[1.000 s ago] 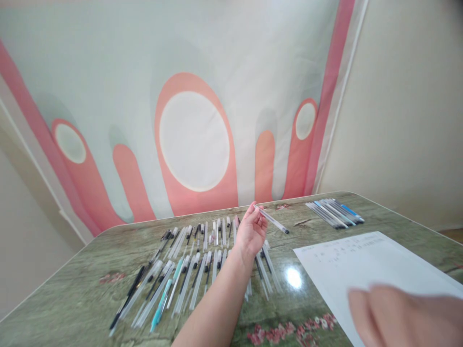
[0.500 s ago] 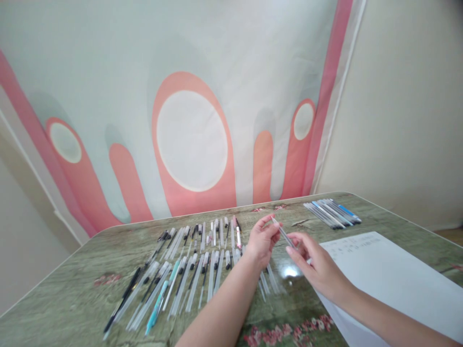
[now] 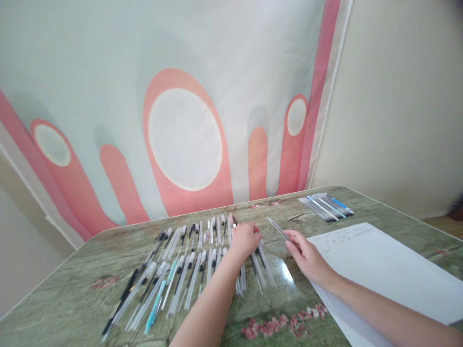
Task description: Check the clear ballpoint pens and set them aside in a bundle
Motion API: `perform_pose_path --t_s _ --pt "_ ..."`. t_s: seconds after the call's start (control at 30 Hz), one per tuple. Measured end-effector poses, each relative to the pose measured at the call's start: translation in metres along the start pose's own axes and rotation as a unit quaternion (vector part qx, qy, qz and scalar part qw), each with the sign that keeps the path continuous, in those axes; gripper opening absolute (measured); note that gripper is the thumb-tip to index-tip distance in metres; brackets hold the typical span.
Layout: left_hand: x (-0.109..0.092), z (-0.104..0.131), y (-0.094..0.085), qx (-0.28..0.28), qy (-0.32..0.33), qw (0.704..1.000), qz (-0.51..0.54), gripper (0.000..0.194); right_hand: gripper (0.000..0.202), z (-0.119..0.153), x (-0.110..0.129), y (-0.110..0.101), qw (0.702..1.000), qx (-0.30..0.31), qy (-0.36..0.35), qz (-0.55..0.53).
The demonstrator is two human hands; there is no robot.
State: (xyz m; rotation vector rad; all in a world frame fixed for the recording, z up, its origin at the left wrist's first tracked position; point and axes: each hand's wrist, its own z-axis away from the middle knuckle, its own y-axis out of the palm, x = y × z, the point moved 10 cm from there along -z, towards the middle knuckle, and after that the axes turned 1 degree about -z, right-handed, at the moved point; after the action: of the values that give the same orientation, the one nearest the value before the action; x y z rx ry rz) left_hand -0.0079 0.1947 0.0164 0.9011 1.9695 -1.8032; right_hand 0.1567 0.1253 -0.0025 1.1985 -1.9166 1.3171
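Observation:
My right hand [image 3: 306, 253] grips a slim clear pen [image 3: 278, 228] near its lower end, its tip pointing up and left above the table. Over the right end of the rows of pen parts is my left hand [image 3: 246, 238], fingers bent down; whether it holds anything is hidden. Clear barrels, caps and dark refills lie in two rows to its left, with a turquoise pen [image 3: 156, 307] in the front row. More barrels and refills [image 3: 261, 265] lie just below my left hand. A pink-capped pen [image 3: 232, 219] shows behind that hand.
A bundle of pens [image 3: 325, 207] lies at the back right. White paper [image 3: 390, 274] with faint writing lies under and beside my right forearm. The marbled green table [image 3: 65, 289] carries a pink flower print. A patterned cloth [image 3: 119, 58] hangs behind it.
My left hand has left the pen and moved left and down to the pen parts. The pen stays in my right hand. The view has shifted slightly.

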Motion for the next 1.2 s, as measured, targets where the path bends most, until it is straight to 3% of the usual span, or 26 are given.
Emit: perform_pose_path --t_s 0.2,0.47,0.57,0.63,0.73,0.83,0.93,1.0,1.1,1.2 --pt "-0.008 0.003 0.010 0.040 0.020 0.999 -0.028 0.025 0.028 -0.001 -0.002 0.003 1.000 0.017 0.009 -0.011" --pt "-0.016 0.005 0.012 0.018 0.053 0.998 -0.024 0.020 0.028 0.000 -0.002 0.004 0.999 0.025 0.008 -0.039" --pt "-0.020 0.002 0.008 -0.011 0.055 0.998 0.038 0.027 0.029 0.000 -0.004 0.005 0.998 0.028 0.017 -0.051" --pt "-0.016 -0.002 0.006 -0.020 0.025 0.989 0.148 0.029 0.029 0.000 -0.005 0.005 0.997 0.030 0.025 -0.060" --pt "-0.005 -0.005 0.013 -0.016 -0.043 0.931 0.363 0.031 0.029 0.000 -0.004 0.003 0.997 0.023 0.028 -0.070" --pt "-0.001 -0.005 0.024 -0.002 -0.087 0.831 0.549 0.032 0.030 0.001 -0.003 0.002 0.996 0.020 0.035 -0.077" --pt "0.001 -0.004 0.035 0.020 -0.132 0.737 0.663 0.031 0.031 0.002 -0.005 0.006 0.994 0.034 0.052 -0.087" --pt "0.005 -0.003 0.040 0.016 -0.166 0.690 0.704 0.032 0.031 0.003 -0.006 0.008 0.993 0.040 0.056 -0.091" --pt "0.010 -0.002 0.045 0.014 -0.199 0.650 0.733 0.028 0.031 0.004 -0.006 0.010 0.993 0.049 0.054 -0.089" --pt "0.012 -0.002 0.047 0.013 -0.207 0.641 0.739 0.022 0.030 0.004 -0.005 0.012 0.994 0.058 0.050 -0.082"
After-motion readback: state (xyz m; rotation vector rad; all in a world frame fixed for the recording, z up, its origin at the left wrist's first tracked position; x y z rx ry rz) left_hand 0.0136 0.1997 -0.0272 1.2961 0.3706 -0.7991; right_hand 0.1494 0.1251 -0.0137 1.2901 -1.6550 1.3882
